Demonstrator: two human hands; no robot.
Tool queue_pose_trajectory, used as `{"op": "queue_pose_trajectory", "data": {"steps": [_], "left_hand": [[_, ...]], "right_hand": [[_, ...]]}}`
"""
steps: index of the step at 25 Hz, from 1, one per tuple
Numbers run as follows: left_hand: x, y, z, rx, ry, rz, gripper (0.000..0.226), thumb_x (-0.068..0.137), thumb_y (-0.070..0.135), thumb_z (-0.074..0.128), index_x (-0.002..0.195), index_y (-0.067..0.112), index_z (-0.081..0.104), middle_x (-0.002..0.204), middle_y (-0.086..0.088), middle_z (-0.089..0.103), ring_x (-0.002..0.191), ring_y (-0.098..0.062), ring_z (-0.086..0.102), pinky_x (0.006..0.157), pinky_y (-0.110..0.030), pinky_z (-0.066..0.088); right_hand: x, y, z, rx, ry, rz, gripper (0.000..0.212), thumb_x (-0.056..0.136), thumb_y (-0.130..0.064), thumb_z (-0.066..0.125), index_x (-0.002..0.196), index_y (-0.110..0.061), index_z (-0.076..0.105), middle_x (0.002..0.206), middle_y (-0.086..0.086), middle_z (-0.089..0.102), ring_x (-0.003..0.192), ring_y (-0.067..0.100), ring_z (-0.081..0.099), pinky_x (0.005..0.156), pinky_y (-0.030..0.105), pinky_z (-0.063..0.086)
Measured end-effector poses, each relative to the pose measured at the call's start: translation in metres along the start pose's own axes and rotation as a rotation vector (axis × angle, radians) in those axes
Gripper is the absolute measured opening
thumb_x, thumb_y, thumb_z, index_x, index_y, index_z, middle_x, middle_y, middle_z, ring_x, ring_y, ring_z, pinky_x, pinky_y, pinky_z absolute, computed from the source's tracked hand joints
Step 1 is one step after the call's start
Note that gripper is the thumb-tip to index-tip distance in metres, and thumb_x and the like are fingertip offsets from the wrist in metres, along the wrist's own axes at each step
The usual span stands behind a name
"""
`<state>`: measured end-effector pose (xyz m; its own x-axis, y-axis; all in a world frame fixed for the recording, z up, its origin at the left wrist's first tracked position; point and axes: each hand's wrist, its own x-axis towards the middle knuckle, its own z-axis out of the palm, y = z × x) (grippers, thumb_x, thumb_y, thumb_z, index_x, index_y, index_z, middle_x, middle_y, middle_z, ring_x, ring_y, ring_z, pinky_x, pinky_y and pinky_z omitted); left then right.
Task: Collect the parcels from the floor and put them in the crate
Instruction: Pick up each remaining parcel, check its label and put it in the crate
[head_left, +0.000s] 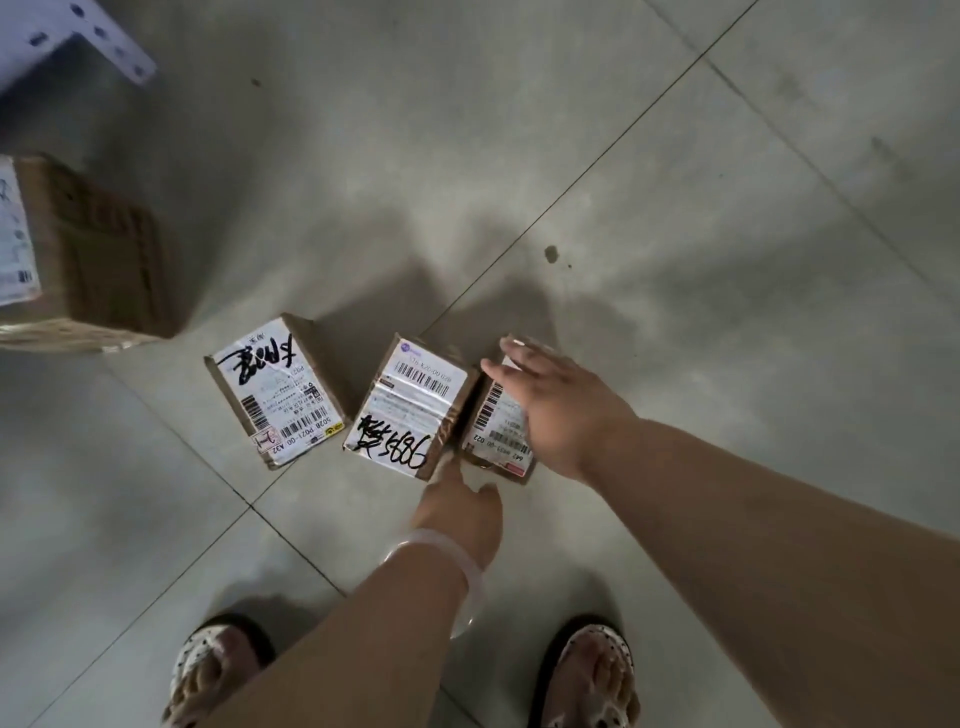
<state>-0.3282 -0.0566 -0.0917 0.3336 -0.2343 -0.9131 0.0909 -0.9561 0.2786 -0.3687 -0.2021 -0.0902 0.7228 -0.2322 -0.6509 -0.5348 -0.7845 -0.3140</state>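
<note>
Three small cardboard parcels with white labels lie in a row on the tiled floor: a left parcel (278, 391), a middle parcel (410, 410) and a right parcel (498, 426). My right hand (553, 402) hovers flat over the right parcel with straight fingers, hiding much of it. My left hand (460, 501), a pale bangle on its wrist, reaches to the near corner of the middle parcel with a finger touching its edge. No crate is in view.
A larger cardboard box (88, 260) stands on the floor at the left edge. A white perforated metal frame (93, 36) shows at the top left. My two sandalled feet (223, 670) stand at the bottom of the view.
</note>
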Motion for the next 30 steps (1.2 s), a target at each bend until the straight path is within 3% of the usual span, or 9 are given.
{"op": "queue_pose_trajectory", "data": {"steps": [4, 8, 11, 14, 16, 20, 25, 28, 30], "left_hand": [[0.013, 0.003, -0.001, -0.089, -0.068, 0.010, 0.063, 0.096, 0.019, 0.044, 0.152, 0.025, 0.014, 0.147, -0.008, 0.035, 0.130, -0.028, 0.040, 0.103, -0.033, 0.035], [0.017, 0.012, 0.002, -0.261, -0.071, 0.039, 0.065, 0.093, 0.008, 0.047, 0.150, 0.027, 0.023, 0.146, 0.000, 0.038, 0.128, -0.021, 0.042, 0.100, -0.023, 0.032], [0.015, 0.016, 0.009, -0.331, -0.108, 0.019, 0.066, 0.094, 0.007, 0.045, 0.151, 0.030, 0.020, 0.140, -0.002, 0.046, 0.123, -0.020, 0.048, 0.099, -0.026, 0.034], [0.006, 0.012, 0.015, -0.319, -0.080, -0.031, 0.067, 0.097, 0.009, 0.042, 0.153, 0.027, 0.009, 0.153, -0.002, 0.026, 0.137, -0.024, 0.033, 0.109, -0.033, 0.028], [0.003, 0.002, 0.022, -0.290, -0.085, -0.096, 0.070, 0.097, 0.008, 0.042, 0.153, 0.026, 0.003, 0.157, -0.003, 0.016, 0.141, -0.026, 0.026, 0.112, -0.037, 0.024], [-0.002, -0.011, 0.037, -0.408, -0.209, -0.075, 0.069, 0.092, 0.003, 0.044, 0.146, 0.041, 0.025, 0.131, 0.010, 0.050, 0.116, -0.018, 0.046, 0.107, -0.042, 0.036], [-0.016, 0.021, 0.031, -0.415, -0.114, 0.092, 0.067, 0.096, 0.007, 0.047, 0.142, 0.050, 0.026, 0.130, 0.004, 0.043, 0.091, -0.005, 0.051, 0.062, -0.017, 0.054], [-0.042, 0.059, 0.005, -0.346, -0.028, 0.245, 0.070, 0.095, 0.008, 0.047, 0.143, 0.052, 0.022, 0.131, -0.001, 0.036, 0.104, -0.016, 0.055, 0.085, -0.032, 0.056], [-0.068, 0.089, -0.024, -0.301, 0.029, 0.331, 0.071, 0.094, 0.008, 0.047, 0.143, 0.053, 0.022, 0.133, -0.006, 0.037, 0.103, -0.017, 0.057, 0.087, -0.030, 0.054]], "right_hand": [[0.006, 0.005, 0.014, -0.064, -0.098, 0.032, 0.081, 0.091, -0.021, 0.050, 0.151, -0.035, -0.002, 0.161, -0.006, -0.007, 0.148, 0.015, -0.006, 0.120, 0.041, 0.011], [-0.018, 0.014, 0.022, -0.055, 0.022, 0.204, 0.067, 0.089, -0.025, 0.049, 0.149, -0.028, 0.020, 0.152, 0.006, 0.020, 0.137, 0.026, 0.026, 0.107, 0.038, 0.032], [-0.036, 0.024, 0.041, -0.019, -0.108, 0.431, 0.058, 0.088, -0.028, 0.052, 0.142, -0.025, 0.032, 0.133, 0.007, 0.042, 0.121, 0.029, 0.045, 0.096, 0.038, 0.041], [-0.048, 0.034, 0.069, 0.158, -0.217, 0.634, 0.044, 0.086, -0.041, 0.057, 0.126, -0.024, 0.048, 0.119, 0.006, 0.058, 0.112, 0.029, 0.054, 0.092, 0.037, 0.047], [-0.055, 0.036, 0.087, 0.342, -0.215, 0.694, 0.057, 0.087, -0.047, 0.056, 0.138, -0.027, 0.041, 0.128, 0.008, 0.055, 0.118, 0.030, 0.053, 0.097, 0.038, 0.046], [-0.064, 0.031, 0.102, 0.687, -0.105, 0.610, 0.059, 0.095, -0.030, 0.052, 0.147, -0.036, 0.027, 0.136, 0.000, 0.055, 0.117, 0.024, 0.058, 0.098, 0.031, 0.046], [-0.094, 0.033, 0.066, 0.953, 0.180, 0.608, 0.046, 0.092, -0.033, 0.059, 0.135, -0.045, 0.045, 0.109, -0.012, 0.067, 0.091, 0.007, 0.065, 0.074, 0.024, 0.054], [-0.109, 0.024, 0.011, 1.003, 0.330, 0.561, 0.043, 0.090, -0.035, 0.061, 0.130, -0.046, 0.049, 0.102, -0.013, 0.065, 0.086, 0.000, 0.063, 0.059, 0.012, 0.048], [-0.115, 0.012, -0.033, 1.045, 0.407, 0.528, 0.043, 0.089, -0.034, 0.062, 0.129, -0.044, 0.051, 0.103, -0.008, 0.067, 0.090, 0.007, 0.065, 0.055, 0.009, 0.048]]}}
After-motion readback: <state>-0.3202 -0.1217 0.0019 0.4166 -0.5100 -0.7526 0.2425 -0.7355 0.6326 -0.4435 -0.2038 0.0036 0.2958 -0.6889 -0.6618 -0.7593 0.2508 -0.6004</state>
